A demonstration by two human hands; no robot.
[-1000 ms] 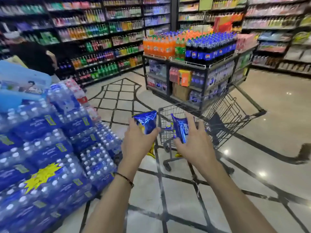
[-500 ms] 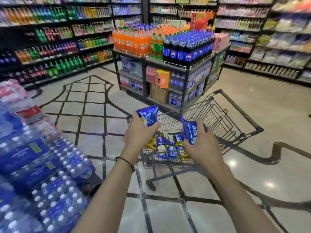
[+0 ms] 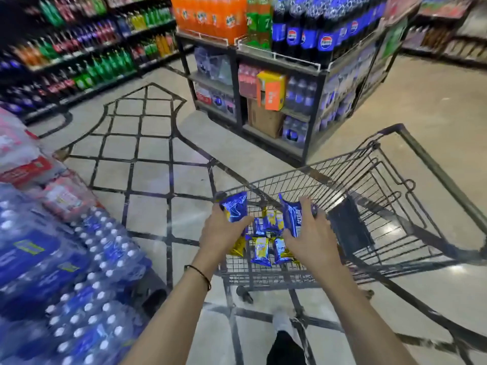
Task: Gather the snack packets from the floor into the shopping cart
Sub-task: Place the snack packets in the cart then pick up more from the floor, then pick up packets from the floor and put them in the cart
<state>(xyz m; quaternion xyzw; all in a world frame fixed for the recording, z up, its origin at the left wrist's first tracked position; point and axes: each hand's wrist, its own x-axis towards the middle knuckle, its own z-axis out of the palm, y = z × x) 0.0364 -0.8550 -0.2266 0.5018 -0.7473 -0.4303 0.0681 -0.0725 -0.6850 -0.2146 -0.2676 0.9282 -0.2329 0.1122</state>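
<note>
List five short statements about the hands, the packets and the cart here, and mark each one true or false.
1. The left hand grips a blue packet, and the right hand grips a second blue packet. True.
2. The shopping cart holds nothing. False: several loose packets lie in its basket.
3. Water bottle packs stand on the person's left. True.
4. The left wrist is bare. False: a thin dark band circles it.
5. Orange soda bottles top the display stand beyond the cart. True.
</note>
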